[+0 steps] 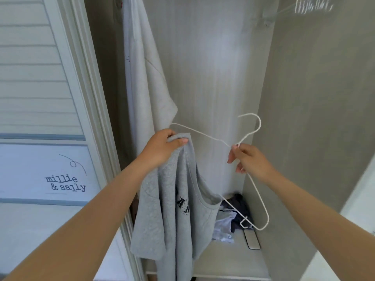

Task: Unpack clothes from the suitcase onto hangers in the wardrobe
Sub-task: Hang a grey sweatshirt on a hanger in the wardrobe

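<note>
head view: left hand grips grey t-shirt shoulder; right hand pinches white wire hanger neck, shirt hanging limp.

Inside the open wardrobe, a hanging garment sits at the left, a blurred row of spare hangers at the upper right, and a heap of clothes lies just beside a flat object on the shelf below. In front of the opening, the left hand holds a shirt to the left of the right hand, which pinches the neck of a hanger whose one end runs behind the shirt. A lettered door stands left of the opening.
</note>
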